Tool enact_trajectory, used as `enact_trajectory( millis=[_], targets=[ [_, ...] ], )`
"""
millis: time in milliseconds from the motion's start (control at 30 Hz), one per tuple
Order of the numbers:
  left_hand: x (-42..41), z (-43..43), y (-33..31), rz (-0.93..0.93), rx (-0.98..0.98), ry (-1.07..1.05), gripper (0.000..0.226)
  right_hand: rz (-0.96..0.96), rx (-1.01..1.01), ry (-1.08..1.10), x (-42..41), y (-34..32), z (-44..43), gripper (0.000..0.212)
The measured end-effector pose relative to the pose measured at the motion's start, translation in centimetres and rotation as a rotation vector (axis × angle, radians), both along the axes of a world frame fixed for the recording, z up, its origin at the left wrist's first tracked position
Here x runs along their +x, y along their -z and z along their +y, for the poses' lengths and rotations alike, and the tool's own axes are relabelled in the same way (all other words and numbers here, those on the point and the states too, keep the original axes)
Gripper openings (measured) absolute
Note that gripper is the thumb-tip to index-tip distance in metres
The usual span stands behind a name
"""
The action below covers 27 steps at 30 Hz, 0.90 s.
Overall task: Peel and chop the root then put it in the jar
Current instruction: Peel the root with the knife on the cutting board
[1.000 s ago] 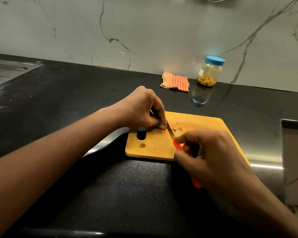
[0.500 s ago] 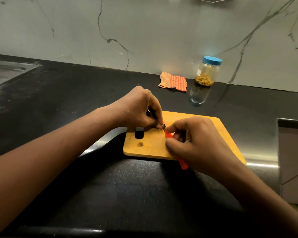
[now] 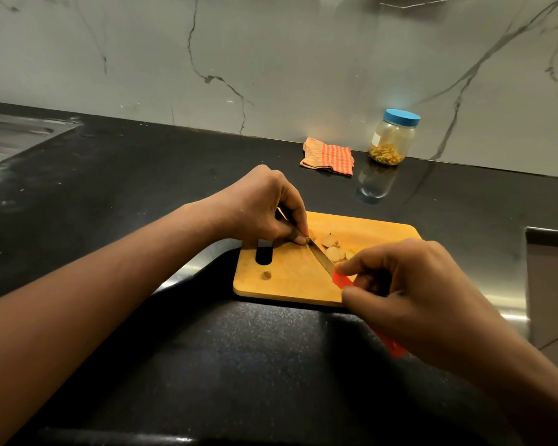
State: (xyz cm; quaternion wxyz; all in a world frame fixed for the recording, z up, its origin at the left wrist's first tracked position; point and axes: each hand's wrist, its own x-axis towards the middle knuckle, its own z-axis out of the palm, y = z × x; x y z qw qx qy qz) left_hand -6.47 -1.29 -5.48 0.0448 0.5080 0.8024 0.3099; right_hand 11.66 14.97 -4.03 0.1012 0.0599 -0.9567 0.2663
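A wooden cutting board (image 3: 287,281) lies on the black counter. Several pale root slices (image 3: 332,249) lie on it beside the knife blade. My left hand (image 3: 264,210) has its fingers curled down at the blade's tip, pinching a small piece of root that is mostly hidden under the fingertips. My right hand (image 3: 413,291) grips the red handle of a knife (image 3: 321,260), whose blade runs diagonally across the board. A glass jar (image 3: 392,140) with a blue lid and yellowish pieces inside stands at the back by the wall.
A folded orange checked cloth (image 3: 329,156) lies left of the jar. A steel sink drainboard (image 3: 10,140) sits at the far left. A grey raised surface (image 3: 551,284) borders the counter on the right. A marble wall backs the counter.
My right hand has drawn the knife back toward me, so the blade and the slices beside it show again. The left hand stays at the blade's tip.
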Motion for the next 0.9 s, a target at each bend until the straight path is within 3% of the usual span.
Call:
enact_trajectory(
  millis=[333, 700, 900],
  targets=[
    [-0.2, -0.1, 0.2, 0.007, 0.018, 0.022, 0.01, 0.106, -0.046, 0.06, -0.8, 0.0, 0.1, 0.021],
    [-0.2, -0.1, 0.4, 0.026, 0.052, 0.051, 0.011, -0.025, -0.176, 0.026, -0.1, 0.6, 0.1, 0.022],
    [0.0, 0.3, 0.8, 0.058, 0.016, 0.009, 0.015, 0.03, -0.097, 0.096, -0.6, 1.0, 0.2, 0.021]
  ],
)
